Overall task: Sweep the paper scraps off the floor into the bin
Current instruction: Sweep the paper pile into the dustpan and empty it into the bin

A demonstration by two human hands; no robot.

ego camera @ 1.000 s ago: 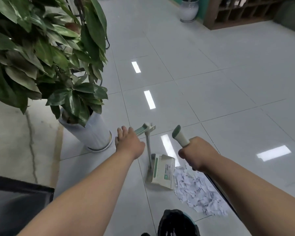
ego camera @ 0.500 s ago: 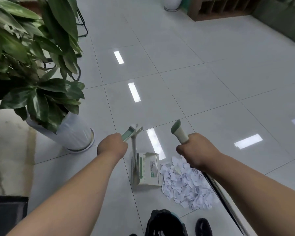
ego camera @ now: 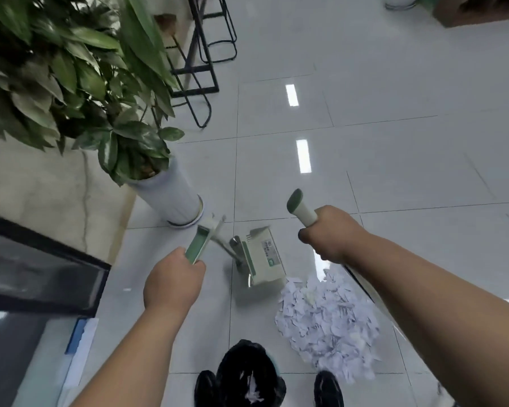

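The floor (ego camera: 394, 171) is glossy tile. If the pan lip does not lie flat on it, scraps may slide under the lip instead of riding onto it. The plant (ego camera: 71, 69) stands just left of the work area, so a wide swing of the pan handle could strike its pot (ego camera: 171, 198). The scraps (ego camera: 326, 321) lie in one heap right of centre, near the person's feet, not yet collected. A hard broom stroke would scatter them. The bin (ego camera: 249, 374), black-lined, sits at the near edge between the shoes, close to the heap. A few white bits show inside it. The dustpan (ego camera: 263, 257) is at the heap's far-left edge, tilted and blurred. Whether its lip meets the tile cannot be told.

Left hand (ego camera: 172, 284): fingers wrapped around the green pan handle (ego camera: 199, 243), arm extended forward.

Right hand (ego camera: 329, 236): fist clamped on the broom handle (ego camera: 301, 211) just below its green cap. The shaft runs down under the forearm, and the broom head is hidden.
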